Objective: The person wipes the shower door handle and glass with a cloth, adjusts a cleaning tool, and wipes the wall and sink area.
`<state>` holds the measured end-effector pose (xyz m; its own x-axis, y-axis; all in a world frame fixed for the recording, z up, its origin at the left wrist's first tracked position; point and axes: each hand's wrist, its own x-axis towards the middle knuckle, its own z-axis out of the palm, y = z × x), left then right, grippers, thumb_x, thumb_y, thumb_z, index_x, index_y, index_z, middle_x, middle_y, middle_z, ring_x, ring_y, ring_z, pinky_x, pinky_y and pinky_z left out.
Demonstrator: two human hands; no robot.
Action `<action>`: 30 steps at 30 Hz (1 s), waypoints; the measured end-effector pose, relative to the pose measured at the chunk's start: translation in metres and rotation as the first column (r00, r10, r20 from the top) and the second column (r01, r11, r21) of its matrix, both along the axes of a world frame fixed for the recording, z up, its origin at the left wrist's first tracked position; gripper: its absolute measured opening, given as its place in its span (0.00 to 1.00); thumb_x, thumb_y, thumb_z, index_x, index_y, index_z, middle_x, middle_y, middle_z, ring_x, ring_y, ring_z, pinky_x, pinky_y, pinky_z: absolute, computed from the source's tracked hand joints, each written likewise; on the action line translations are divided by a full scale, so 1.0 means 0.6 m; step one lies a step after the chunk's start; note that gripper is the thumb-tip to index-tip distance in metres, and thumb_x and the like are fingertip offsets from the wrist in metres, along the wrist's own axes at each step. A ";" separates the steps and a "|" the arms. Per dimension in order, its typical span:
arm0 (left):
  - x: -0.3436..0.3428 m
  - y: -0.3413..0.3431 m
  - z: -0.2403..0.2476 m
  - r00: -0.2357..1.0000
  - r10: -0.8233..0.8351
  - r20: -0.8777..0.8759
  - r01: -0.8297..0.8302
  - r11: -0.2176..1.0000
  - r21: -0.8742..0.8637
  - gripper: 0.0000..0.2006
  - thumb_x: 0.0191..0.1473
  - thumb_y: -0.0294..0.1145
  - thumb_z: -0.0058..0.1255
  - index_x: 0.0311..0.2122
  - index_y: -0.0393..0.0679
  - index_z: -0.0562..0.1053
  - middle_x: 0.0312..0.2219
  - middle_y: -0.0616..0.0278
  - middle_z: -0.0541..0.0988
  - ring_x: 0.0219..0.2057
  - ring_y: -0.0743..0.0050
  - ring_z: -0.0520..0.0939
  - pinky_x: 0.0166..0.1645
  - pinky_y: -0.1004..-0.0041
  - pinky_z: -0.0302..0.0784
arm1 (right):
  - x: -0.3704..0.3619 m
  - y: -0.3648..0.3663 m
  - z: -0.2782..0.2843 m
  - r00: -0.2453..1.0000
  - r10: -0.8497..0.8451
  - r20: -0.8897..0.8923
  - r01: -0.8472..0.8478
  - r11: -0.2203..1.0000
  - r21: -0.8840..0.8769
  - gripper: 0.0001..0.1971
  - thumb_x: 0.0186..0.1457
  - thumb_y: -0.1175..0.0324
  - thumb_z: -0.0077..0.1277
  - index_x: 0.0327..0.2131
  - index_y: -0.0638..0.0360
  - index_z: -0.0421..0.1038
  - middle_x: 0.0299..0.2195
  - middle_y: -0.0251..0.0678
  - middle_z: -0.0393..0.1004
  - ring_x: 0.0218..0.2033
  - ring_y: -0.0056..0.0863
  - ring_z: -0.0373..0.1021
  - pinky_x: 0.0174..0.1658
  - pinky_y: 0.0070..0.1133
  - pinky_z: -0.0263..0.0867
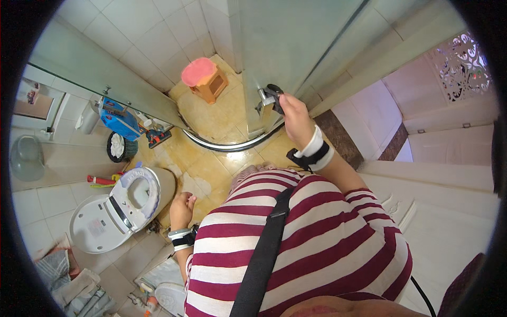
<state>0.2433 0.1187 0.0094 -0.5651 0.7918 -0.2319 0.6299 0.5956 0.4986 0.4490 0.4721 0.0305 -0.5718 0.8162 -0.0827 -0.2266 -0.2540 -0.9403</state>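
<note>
At the frosted glass shower door [274, 47], my right hand [297, 117] closes its fingers on a small black object [273, 98]. This object sits against the silver door handle [264, 98]; its exact kind is unclear. Low at my left side hangs my left hand [181, 210], fingers loosely curled, with nothing visible in it. The toilet [168, 185] beside that hand has its lid [100, 224] raised and a pale padded cover [127, 182] on the seat. Both wrists wear white and black bands.
A curved metal track [227, 147] edges the shower floor. Inside stand an orange stool [214, 87] and a pink basin [198, 70] on it. To the left are a dark waste basket [127, 149], a blue bag [119, 119] and a red-black floor brush [158, 138]. A white door [438, 222] is at right.
</note>
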 end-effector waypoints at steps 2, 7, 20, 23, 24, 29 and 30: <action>-0.001 -0.012 -0.008 1.000 -0.009 -0.022 0.007 0.997 -0.082 0.11 0.49 0.36 0.51 0.33 0.38 0.73 0.28 0.49 0.75 0.29 0.54 0.77 0.33 0.64 0.71 | -0.011 -0.014 0.042 0.989 -0.134 -0.065 0.146 0.783 0.605 0.14 0.59 0.67 0.39 0.40 0.68 0.70 0.34 0.36 0.71 0.42 0.25 0.65 0.43 0.19 0.61; -0.001 -0.014 -0.009 1.000 -0.013 0.002 0.013 0.998 -0.058 0.11 0.50 0.36 0.51 0.33 0.38 0.73 0.29 0.48 0.75 0.29 0.53 0.77 0.34 0.64 0.71 | -0.034 -0.018 0.102 0.953 -0.191 0.237 -0.145 0.402 0.904 0.11 0.56 0.67 0.43 0.34 0.63 0.74 0.36 0.43 0.70 0.43 0.36 0.65 0.48 0.25 0.59; -0.019 -0.080 -0.015 0.999 0.017 -0.037 -0.019 0.997 -0.077 0.11 0.49 0.35 0.51 0.33 0.37 0.73 0.28 0.48 0.74 0.28 0.53 0.76 0.33 0.63 0.71 | -0.039 -0.035 0.113 0.942 -0.245 0.228 -0.115 0.403 0.908 0.10 0.53 0.67 0.45 0.31 0.60 0.75 0.34 0.40 0.71 0.41 0.40 0.64 0.45 0.29 0.61; -0.030 -0.092 -0.015 0.999 -0.004 -0.035 0.000 0.995 -0.099 0.12 0.50 0.36 0.51 0.33 0.37 0.72 0.29 0.48 0.74 0.28 0.53 0.76 0.33 0.63 0.71 | -0.052 -0.043 0.109 0.871 -0.415 0.264 -0.162 0.266 0.950 0.11 0.54 0.67 0.45 0.29 0.64 0.73 0.31 0.36 0.73 0.38 0.33 0.66 0.43 0.25 0.62; -0.033 -0.096 -0.014 0.999 -0.010 -0.049 0.005 0.994 -0.107 0.12 0.50 0.36 0.51 0.33 0.37 0.72 0.29 0.48 0.74 0.28 0.52 0.76 0.33 0.63 0.71 | -0.048 -0.038 0.096 0.867 -0.425 0.261 -0.158 0.264 0.952 0.11 0.54 0.67 0.45 0.29 0.64 0.73 0.31 0.36 0.73 0.38 0.33 0.66 0.43 0.25 0.62; -0.063 -0.120 -0.037 1.000 -0.021 -0.007 0.020 0.997 -0.071 0.11 0.50 0.36 0.50 0.33 0.38 0.72 0.29 0.48 0.74 0.28 0.52 0.76 0.33 0.62 0.71 | 0.016 -0.013 -0.033 0.982 -0.187 0.009 0.187 0.982 0.000 0.16 0.60 0.63 0.39 0.42 0.68 0.68 0.38 0.33 0.72 0.40 0.19 0.65 0.46 0.18 0.60; -0.069 -0.135 -0.042 1.000 -0.030 -0.009 0.029 0.997 -0.073 0.11 0.50 0.36 0.50 0.33 0.38 0.72 0.29 0.48 0.74 0.28 0.52 0.76 0.33 0.62 0.71 | 0.024 -0.017 -0.058 0.981 -0.177 0.076 0.177 0.984 0.001 0.16 0.60 0.63 0.39 0.43 0.67 0.68 0.38 0.33 0.72 0.41 0.19 0.66 0.47 0.19 0.59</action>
